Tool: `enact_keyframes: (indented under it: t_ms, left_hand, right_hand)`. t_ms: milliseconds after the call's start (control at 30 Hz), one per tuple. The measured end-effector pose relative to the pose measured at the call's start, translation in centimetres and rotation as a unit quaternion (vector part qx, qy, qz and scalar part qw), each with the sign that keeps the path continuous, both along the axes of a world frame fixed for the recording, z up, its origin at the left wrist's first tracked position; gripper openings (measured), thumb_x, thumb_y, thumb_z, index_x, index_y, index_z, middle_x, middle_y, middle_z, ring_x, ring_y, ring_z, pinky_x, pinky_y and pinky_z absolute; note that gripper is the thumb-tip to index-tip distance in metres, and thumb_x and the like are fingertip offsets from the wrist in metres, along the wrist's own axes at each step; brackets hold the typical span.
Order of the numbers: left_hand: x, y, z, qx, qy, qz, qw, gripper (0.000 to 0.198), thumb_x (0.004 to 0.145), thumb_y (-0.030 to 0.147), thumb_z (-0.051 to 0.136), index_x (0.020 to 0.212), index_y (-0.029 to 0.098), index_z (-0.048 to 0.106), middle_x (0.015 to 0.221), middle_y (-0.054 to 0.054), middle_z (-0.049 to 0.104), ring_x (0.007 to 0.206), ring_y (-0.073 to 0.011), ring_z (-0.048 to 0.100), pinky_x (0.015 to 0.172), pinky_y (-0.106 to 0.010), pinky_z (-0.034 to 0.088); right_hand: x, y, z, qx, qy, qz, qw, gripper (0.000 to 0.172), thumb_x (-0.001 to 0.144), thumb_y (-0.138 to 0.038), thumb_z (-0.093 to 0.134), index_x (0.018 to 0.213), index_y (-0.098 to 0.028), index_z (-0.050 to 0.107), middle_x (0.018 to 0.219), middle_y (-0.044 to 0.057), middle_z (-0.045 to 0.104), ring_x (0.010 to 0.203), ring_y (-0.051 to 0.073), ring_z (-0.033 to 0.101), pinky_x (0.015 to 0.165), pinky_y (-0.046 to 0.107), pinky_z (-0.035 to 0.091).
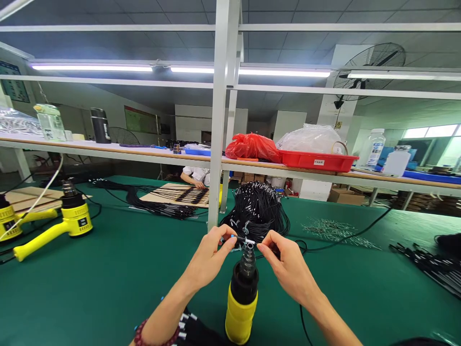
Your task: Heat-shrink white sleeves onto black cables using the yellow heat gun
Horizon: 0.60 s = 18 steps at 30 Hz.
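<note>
My left hand [210,254] and my right hand [284,262] both pinch a thin black cable [245,240] and stretch it between them. The cable lies right over the dark metal nozzle of a yellow heat gun [242,298] that stands upright on the green table [108,278] between my forearms. A large bundle of black cables [257,209] sits just behind my hands. More black cable ends [189,327] lie under my left forearm at the bottom edge.
Two more yellow heat guns [61,218] lie at the left. Cables rest on a brown board [180,194], where another person's hand [197,182] works. A white post [218,144] rises ahead. The shelf carries a red tray [317,161], bags and bottles.
</note>
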State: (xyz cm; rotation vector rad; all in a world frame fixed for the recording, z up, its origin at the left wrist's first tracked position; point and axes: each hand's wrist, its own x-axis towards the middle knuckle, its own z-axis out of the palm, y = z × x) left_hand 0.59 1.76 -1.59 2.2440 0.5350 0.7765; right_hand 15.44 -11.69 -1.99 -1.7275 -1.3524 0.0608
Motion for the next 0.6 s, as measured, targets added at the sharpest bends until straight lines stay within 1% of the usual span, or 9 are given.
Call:
enact_keyframes:
  t_ms: [67, 200, 300, 400, 500, 600]
  left_hand:
    - [0.06, 0.02, 0.11, -0.002, 0.001, -0.008, 1.0, 0.028, 0.095, 0.044, 0.04, 0.087, 0.023, 0.057, 0.083, 0.001, 0.057, 0.08, -0.0183, 0.05, 0.07, -0.028, 0.038]
    - [0.28, 0.07, 0.18, 0.026, 0.01, -0.01, 1.0, 0.043, 0.098, 0.047, 0.032, 0.07, 0.02, 0.051, 0.071, 0.002, 0.054, 0.072, -0.0168, 0.05, 0.068, -0.028, 0.035]
    - [0.32, 0.06, 0.11, 0.052, 0.018, 0.0, 0.999, 0.048, 0.099, 0.047, 0.03, 0.062, 0.02, 0.044, 0.063, 0.002, 0.049, 0.066, -0.0159, 0.048, 0.066, -0.028, 0.033]
    - [0.28, 0.07, 0.03, 0.052, 0.012, 0.003, 0.999, 0.049, 0.099, 0.048, 0.03, 0.06, 0.02, 0.041, 0.059, 0.003, 0.046, 0.062, -0.0151, 0.045, 0.062, -0.028, 0.031]
    - [0.29, 0.06, -0.02, 0.039, 0.004, 0.001, 0.999, 0.048, 0.098, 0.047, 0.032, 0.06, 0.02, 0.042, 0.061, 0.003, 0.047, 0.063, -0.0151, 0.046, 0.063, -0.027, 0.031]
    - [0.36, 0.02, -0.01, 0.019, -0.008, -0.007, 1.0, 0.044, 0.097, 0.046, 0.036, 0.063, 0.02, 0.044, 0.065, 0.003, 0.049, 0.066, -0.0152, 0.046, 0.063, -0.027, 0.033]
  right_hand:
    - [-0.02, -0.13, 0.04, 0.0, -0.001, 0.0, 1.0, 0.029, 0.094, -0.036, 0.046, 0.069, -0.021, 0.043, 0.06, -0.005, 0.042, 0.056, 0.012, 0.034, 0.052, 0.025, 0.025]
    - [-0.06, -0.33, 0.15, -0.005, -0.004, 0.01, 1.0, 0.031, 0.095, -0.038, 0.045, 0.07, -0.021, 0.044, 0.061, -0.005, 0.044, 0.055, 0.012, 0.034, 0.051, 0.025, 0.025]
    - [-0.07, -0.45, 0.27, -0.009, -0.003, 0.012, 1.0, 0.032, 0.096, -0.039, 0.044, 0.069, -0.021, 0.042, 0.061, -0.005, 0.043, 0.055, 0.012, 0.034, 0.051, 0.025, 0.025]
    - [0.0, -0.56, 0.33, -0.019, -0.019, 0.015, 1.0, 0.033, 0.098, -0.039, 0.04, 0.071, -0.021, 0.048, 0.063, -0.004, 0.046, 0.058, 0.013, 0.037, 0.054, 0.025, 0.028]
    - [0.13, -0.58, 0.29, -0.027, -0.043, 0.024, 0.998, 0.037, 0.1, -0.036, 0.037, 0.072, -0.02, 0.054, 0.066, -0.003, 0.05, 0.061, 0.014, 0.042, 0.059, 0.026, 0.03]
    - [0.22, -0.46, 0.19, -0.032, -0.047, 0.019, 0.998, 0.036, 0.099, -0.035, 0.038, 0.069, -0.02, 0.054, 0.066, -0.002, 0.051, 0.061, 0.014, 0.043, 0.059, 0.026, 0.03]
